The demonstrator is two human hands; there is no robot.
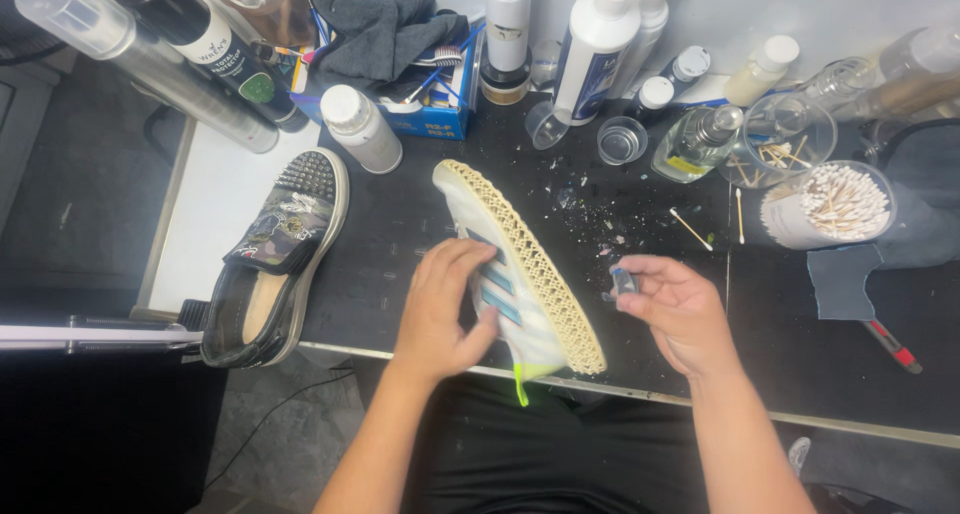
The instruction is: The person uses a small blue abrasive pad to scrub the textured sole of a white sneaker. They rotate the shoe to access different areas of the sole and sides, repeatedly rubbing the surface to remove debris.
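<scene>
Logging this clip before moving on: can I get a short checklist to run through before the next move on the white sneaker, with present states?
1. White sneaker with blue stripes and cream lattice sole gripped by left hand: ok.
2. Sole turned up, in view: ok.
3. Small dark blue object pinched in right hand: ok; what it is: cannot tell.
4. Black mat free of debris: not ok, flecks by the sneaker.
5. Cup of cotton swabs upright: ok.

Left hand [440, 309] covers part of the white sneaker [520, 274] upper; sneaker heel hangs past desk [400, 244] front edge. Small dark thing [624, 279] pinched in right hand [680, 314], too small to tell. Spray can [130, 54] at desk's far-left corner cut off by the top edge.
</scene>
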